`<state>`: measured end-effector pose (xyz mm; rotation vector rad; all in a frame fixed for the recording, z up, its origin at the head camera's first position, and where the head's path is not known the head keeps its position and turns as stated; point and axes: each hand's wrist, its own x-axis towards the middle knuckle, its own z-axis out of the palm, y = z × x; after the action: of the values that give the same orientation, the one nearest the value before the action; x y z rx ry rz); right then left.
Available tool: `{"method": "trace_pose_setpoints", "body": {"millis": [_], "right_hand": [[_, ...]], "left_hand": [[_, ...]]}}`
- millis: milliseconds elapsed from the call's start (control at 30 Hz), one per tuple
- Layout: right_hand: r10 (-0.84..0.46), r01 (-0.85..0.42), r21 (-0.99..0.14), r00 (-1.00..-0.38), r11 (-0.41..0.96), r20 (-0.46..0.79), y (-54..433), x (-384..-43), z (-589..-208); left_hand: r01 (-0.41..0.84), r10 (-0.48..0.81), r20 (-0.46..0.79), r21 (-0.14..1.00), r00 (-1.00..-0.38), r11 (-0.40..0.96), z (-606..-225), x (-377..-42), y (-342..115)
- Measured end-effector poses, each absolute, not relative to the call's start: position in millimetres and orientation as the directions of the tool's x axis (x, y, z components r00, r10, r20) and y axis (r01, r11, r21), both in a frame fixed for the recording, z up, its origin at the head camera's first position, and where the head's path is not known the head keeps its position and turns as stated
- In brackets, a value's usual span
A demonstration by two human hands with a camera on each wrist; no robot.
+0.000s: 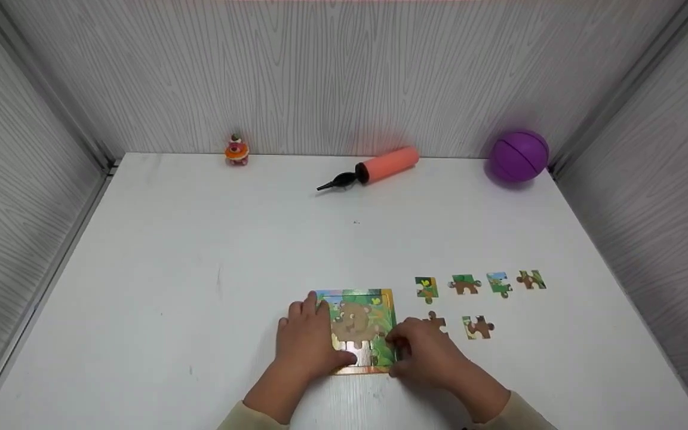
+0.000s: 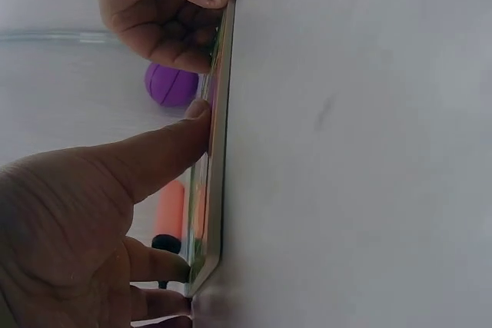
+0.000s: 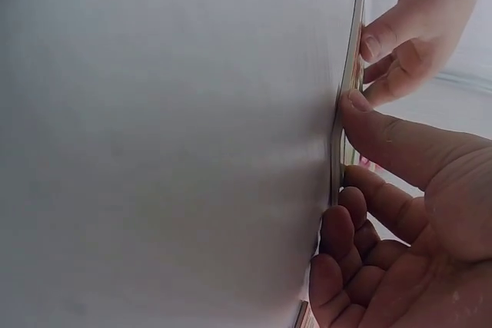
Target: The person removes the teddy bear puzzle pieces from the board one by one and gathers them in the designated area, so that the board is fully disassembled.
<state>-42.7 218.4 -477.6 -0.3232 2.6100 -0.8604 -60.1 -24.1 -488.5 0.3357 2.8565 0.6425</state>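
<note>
A square jigsaw puzzle board with a bear picture lies in front of me, its lower left part bare. My left hand rests along its left side with fingers extended, the thumb on the near rim. In the left wrist view the thumb presses the board's top. My right hand grips the board at the near right corner with curled fingers, the index fingertip over the right rim. From the right wrist the thumb sits on the board's edge. A brown jigsaw piece is partly hidden behind the right hand.
More jigsaw pieces lie right of the board, including a bear piece and a green-and-brown piece. Along the back wall are a small figurine, an orange hand pump and a purple ball.
</note>
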Motion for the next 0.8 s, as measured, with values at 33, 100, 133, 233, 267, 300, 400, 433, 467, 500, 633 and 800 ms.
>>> {"method": "trace_pose_setpoints", "body": {"millis": [33,100,133,233,267,300,400,433,467,500,633,800], "right_hand": [[-0.328,-0.102,-0.603,-0.903,0.791,-0.277,218.0,-43.2,-477.5],[-0.324,-0.091,-0.6,-0.9,0.794,-0.292,217.1,-44.0,-477.0],[-0.32,-0.083,-0.601,-0.898,0.795,-0.301,216.6,-44.4,-477.0],[-0.316,-0.064,-0.605,-0.893,0.794,-0.32,215.3,-44.8,-477.2],[-0.314,-0.058,-0.608,-0.893,0.792,-0.323,215.0,-44.8,-477.5],[-0.311,-0.054,-0.613,-0.894,0.788,-0.321,214.7,-44.7,-477.6],[-0.297,-0.04,-0.618,-0.9,0.785,-0.319,213.5,-43.7,-478.2],[-0.292,-0.037,-0.618,-0.902,0.785,-0.317,213.3,-43.3,-478.1],[-0.29,-0.038,-0.615,-0.904,0.788,-0.315,212.9,-42.6,-477.9],[-0.289,-0.04,-0.61,-0.904,0.791,-0.315,212.5,-41.9,-477.7],[-0.292,-0.05,-0.596,-0.903,0.801,-0.316,213.1,-39.3,-476.2],[-0.31,-0.067,-0.61,-0.901,0.789,-0.303,215.8,-37.6,-475.2]], "left_hand": [[0.175,0.26,-0.138,0.441,-0.956,0.88,-488.6,-60.3,-23.6],[0.175,0.258,-0.137,0.44,-0.956,0.881,-488.9,-61.2,-22.8],[0.174,0.257,-0.139,0.438,-0.956,0.882,-489.3,-61.4,-22.6],[0.171,0.255,-0.146,0.431,-0.956,0.886,-489.8,-61.5,-22.7],[0.172,0.256,-0.147,0.428,-0.955,0.887,-489.7,-61.5,-22.9],[0.172,0.256,-0.147,0.427,-0.955,0.887,-489.5,-61.5,-23.0],[0.174,0.257,-0.146,0.426,-0.955,0.888,-488.6,-61.3,-23.6],[0.174,0.257,-0.146,0.425,-0.955,0.888,-488.2,-61.2,-23.7],[0.173,0.256,-0.147,0.425,-0.955,0.888,-487.8,-61.0,-23.7],[0.171,0.255,-0.148,0.426,-0.956,0.888,-487.5,-60.9,-23.8],[0.169,0.254,-0.15,0.429,-0.955,0.888,-486.3,-60.6,-23.4],[0.172,0.255,-0.143,0.428,-0.956,0.887,-485.3,-60.5,-22.4]]}}
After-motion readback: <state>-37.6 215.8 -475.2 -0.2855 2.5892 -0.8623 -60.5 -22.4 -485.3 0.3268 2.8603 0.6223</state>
